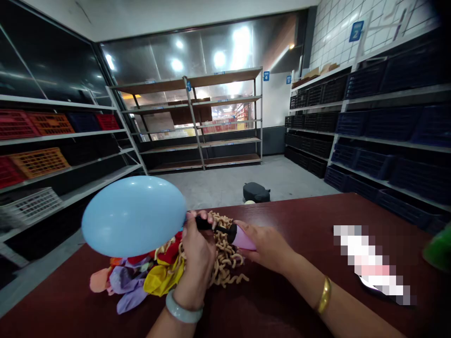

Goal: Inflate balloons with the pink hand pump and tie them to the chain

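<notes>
A large inflated light blue balloon point(134, 216) extends to the left from my left hand point(199, 249). My left hand is closed around the balloon's neck and the black end of a hand pump point(203, 223); the fingers partly hide where they meet. My right hand point(266, 246) grips the pump's pink part, with a black rod showing between the two hands. Under the balloon lies a pile of limp balloons point(132, 281) in purple, yellow, red and orange. Beside it, partly behind my hands, is a heap of beige curly pieces point(227, 267).
On the right of the dark red table point(299, 310) lies a pixelated flat object point(369, 265). A green fuzzy thing point(439, 249) shows at the right edge. A dark bag point(256, 191) sits on the floor beyond. Shelves with crates point(38, 162) line both sides.
</notes>
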{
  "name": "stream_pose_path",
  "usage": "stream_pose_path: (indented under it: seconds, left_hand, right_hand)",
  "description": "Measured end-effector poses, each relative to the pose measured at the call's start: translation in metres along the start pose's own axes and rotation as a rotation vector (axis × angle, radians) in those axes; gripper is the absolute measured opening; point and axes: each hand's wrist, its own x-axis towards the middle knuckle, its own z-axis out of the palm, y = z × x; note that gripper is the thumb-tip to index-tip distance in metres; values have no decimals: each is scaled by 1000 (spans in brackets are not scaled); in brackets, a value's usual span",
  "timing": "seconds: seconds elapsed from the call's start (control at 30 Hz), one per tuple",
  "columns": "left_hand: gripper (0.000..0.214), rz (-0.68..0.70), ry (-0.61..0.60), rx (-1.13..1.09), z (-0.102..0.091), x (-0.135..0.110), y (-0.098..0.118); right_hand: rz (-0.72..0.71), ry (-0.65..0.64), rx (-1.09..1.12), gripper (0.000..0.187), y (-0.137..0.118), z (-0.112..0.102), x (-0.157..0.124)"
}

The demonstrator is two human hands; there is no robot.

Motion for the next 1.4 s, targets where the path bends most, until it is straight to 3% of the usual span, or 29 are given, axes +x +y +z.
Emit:
stream_pose_path:
  seconds: [0.17,0.3,0.43,0.63,0.73,0.9,1.13,1.27,1.4]
  left_hand:
    - [19,-57,-75,23,12,-25,-19]
    - [20,-49,-62,34,14,-25,-17]
    - [20,-51,-22,42,7,-7,2]
    - [22,82,104,-20,-24,41,48]
    - [23,97,150,-23,-33,50,56]
    - [25,80,109,-59,-25,40,33]
    - [22,-72,10,-30,0,-9,-14]
    - [20,-114,-19,-20,9,-27,-24]
    - [21,-92,-6,-16,12,-29,-22]
  right_hand:
    - [21,9,-4,72,-7,-2,-1]
    - [23,12,-4,74,-9,0,0]
    - [3,-5,7,77,-9,3,2]
    - [-25,-64,-14,76,-5,1,3]
    - [-35,-58,-5,73,1,2,0]
    - [-51,-21,-5,65,14,4,-2]
    - [-47,-10,10,65,7,1,-3]
    - [-33,8,15,67,2,0,-2]
    - [-40,11,31,69,-2,0,-1]
